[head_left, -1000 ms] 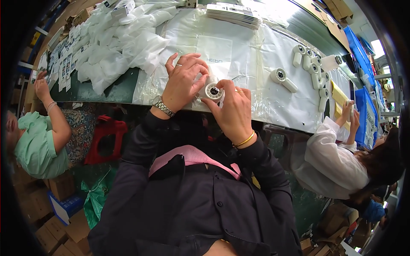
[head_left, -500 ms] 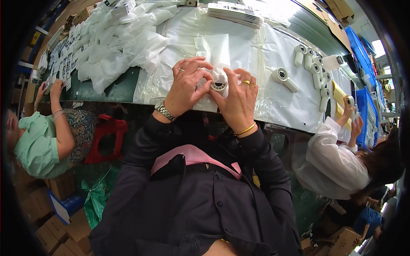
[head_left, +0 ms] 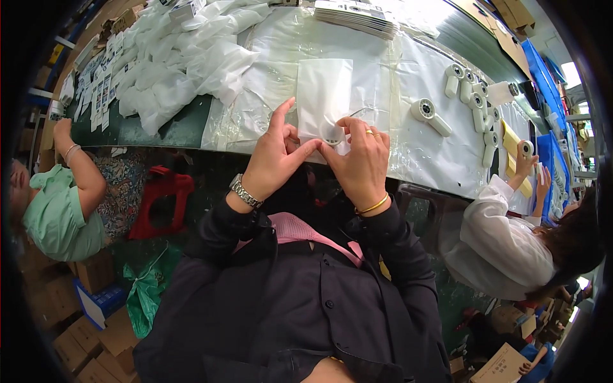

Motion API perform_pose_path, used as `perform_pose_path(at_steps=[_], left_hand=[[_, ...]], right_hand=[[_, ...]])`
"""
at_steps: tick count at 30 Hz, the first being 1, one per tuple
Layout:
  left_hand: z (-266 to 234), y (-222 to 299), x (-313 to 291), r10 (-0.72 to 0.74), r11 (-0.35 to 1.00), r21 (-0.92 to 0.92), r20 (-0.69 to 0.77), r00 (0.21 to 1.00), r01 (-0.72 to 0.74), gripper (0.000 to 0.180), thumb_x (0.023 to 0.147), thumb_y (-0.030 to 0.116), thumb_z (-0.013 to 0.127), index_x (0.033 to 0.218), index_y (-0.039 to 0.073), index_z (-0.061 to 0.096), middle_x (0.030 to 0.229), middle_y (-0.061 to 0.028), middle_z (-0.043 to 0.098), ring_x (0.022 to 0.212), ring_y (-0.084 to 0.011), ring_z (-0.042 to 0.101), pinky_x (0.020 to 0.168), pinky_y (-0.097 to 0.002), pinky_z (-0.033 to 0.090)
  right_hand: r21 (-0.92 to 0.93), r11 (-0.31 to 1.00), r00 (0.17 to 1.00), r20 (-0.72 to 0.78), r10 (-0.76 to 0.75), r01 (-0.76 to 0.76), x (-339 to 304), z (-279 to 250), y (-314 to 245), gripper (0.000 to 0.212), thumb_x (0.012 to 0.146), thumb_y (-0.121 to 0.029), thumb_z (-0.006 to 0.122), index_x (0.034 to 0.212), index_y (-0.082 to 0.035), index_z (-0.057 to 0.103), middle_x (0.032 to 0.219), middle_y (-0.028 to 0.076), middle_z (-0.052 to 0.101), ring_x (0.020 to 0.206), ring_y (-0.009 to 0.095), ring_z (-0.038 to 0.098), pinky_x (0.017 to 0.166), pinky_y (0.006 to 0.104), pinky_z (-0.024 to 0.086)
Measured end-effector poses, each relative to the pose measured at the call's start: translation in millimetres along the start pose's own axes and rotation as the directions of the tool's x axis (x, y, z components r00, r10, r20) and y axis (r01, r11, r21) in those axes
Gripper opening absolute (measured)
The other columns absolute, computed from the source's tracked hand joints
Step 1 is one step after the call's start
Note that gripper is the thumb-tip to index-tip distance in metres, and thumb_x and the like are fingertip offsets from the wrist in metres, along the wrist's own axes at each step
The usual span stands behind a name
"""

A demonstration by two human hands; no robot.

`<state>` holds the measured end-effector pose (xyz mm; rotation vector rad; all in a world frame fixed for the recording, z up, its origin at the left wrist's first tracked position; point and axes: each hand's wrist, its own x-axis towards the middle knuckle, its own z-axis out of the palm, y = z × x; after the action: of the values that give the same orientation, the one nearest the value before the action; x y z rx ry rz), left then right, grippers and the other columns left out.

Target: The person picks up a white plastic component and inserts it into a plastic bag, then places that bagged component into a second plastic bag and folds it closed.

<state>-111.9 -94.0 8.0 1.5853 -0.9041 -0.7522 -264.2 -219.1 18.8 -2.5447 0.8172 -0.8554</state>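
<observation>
A translucent white plastic bag (head_left: 324,89) lies on the table in front of me, its near end between my hands. Inside that end shows the dark round grille of a small white handheld fan (head_left: 332,140); the rest of the fan is hidden by the bag and my fingers. My left hand (head_left: 274,156) pinches the near left edge of the bag, its index finger raised. Across from it, my right hand (head_left: 361,156) grips the near right edge, fingers over the fan end. The two thumb tips nearly meet.
Several white handheld fans (head_left: 431,117) lie to the right. A heap of white plastic bags (head_left: 166,76) covers the left, beside printed cards (head_left: 102,96). A stack of flat boxes (head_left: 354,19) stands at the back. Co-workers sit at both sides, one holding a fan (head_left: 526,149).
The fan's grille, bare between my fingers before, is now behind the bag's film. The bag lies flatter and longer. My left hand has shifted slightly nearer, index finger lifted.
</observation>
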Motion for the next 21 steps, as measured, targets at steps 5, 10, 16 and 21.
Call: perform_pose_path(at_steps=[5,10,16,21], left_hand=[[0.7,-6.4,-5.6,0.075,0.994,0.077,-0.021,0.997,-0.073,0.086,0.098,0.003,0.076,0.169,0.007,0.027,0.089,-0.0032,0.066,0.071,-0.0072,0.061,0.068,-0.0243,0.051],[1.8,-6.1,-4.9,0.06,0.991,0.122,-0.037,0.998,-0.055,0.086,0.094,-0.001,0.071,0.168,0.009,0.028,0.085,-0.0045,0.066,0.068,-0.0113,0.062,0.068,-0.0276,0.052],[-1.0,3.3,-9.9,0.031,0.992,0.122,-0.016,0.999,-0.029,0.084,0.095,-0.008,0.067,0.169,0.008,0.029,0.084,0.0022,0.056,0.074,-0.0035,0.055,0.068,-0.0204,0.046],[-4.4,0.9,-14.9,0.004,0.996,0.095,-0.041,0.999,-0.001,0.075,0.099,-0.001,0.065,0.166,0.007,0.031,0.082,-0.0033,0.068,0.066,-0.0083,0.06,0.064,-0.0249,0.049]], right_hand=[[0.006,0.997,0.997,-0.004,-0.078,0.078,-7.2,-0.2,3.6,0.051,0.084,-0.034,0.09,0.123,-0.009,0.069,0.094,0.006,0.072,0.09,0.025,0.069,0.094,0.0392,0.045],[0.032,0.999,1.0,-0.013,-0.013,0.013,1.4,5.0,2.8,0.048,0.086,-0.026,0.087,0.127,-0.01,0.068,0.086,0.002,0.071,0.084,0.023,0.069,0.093,0.0387,0.045],[-0.029,0.999,0.998,-0.06,0.03,-0.031,6.2,13.9,17.6,0.043,0.09,-0.014,0.081,0.13,-0.011,0.066,0.077,-0.002,0.067,0.076,0.02,0.067,0.093,0.0373,0.045],[0.097,0.995,0.997,-0.073,0.006,0.001,-9.0,-0.5,13.0,0.037,0.091,-0.007,0.078,0.126,-0.011,0.068,0.075,-0.003,0.065,0.072,0.017,0.064,0.094,0.0361,0.045]])
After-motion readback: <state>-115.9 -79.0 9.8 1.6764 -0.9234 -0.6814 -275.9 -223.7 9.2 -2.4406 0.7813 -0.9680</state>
